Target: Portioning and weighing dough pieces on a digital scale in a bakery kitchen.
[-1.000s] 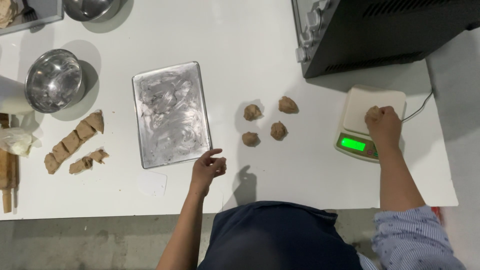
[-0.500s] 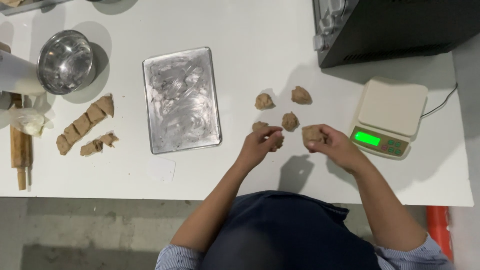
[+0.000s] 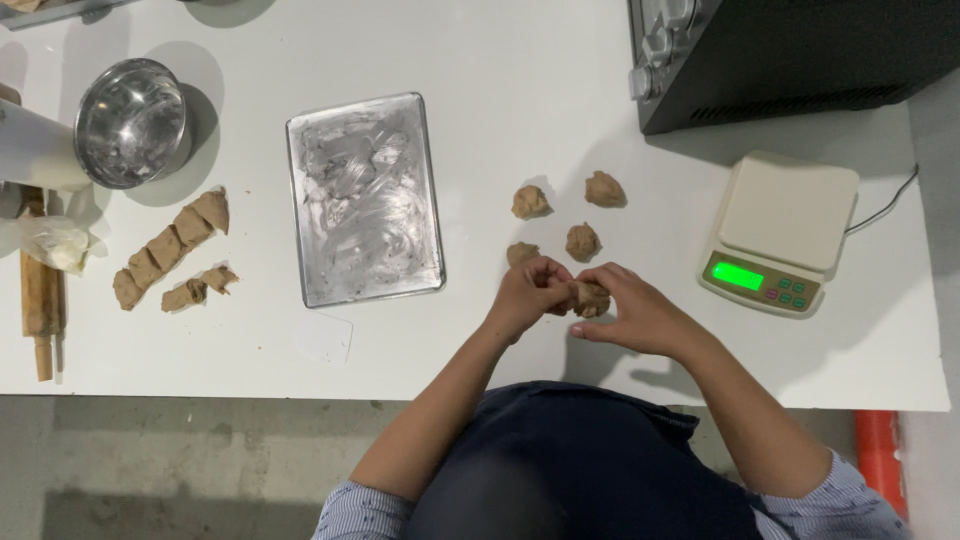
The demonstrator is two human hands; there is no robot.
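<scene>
Your hands (image 3: 585, 300) meet over a dough piece (image 3: 592, 298) on the table (image 3: 500, 70); four dough lumps (image 3: 582, 241) just behind, tray (image 3: 364, 200) left, scale (image 3: 780, 232) right, cut dough log (image 3: 170, 248) and bowl (image 3: 132, 122) far left

Both my forearms angled inward, meeting at centre in front of my torso. My left hand (image 3: 528, 295) curled, fingers bent, pinching from left side. My right hand (image 3: 632, 312) cupped, fingertips meeting left's, thumb tucked under. Hands touching, closed on same lump. Sleeves pushed to elbows.
</scene>
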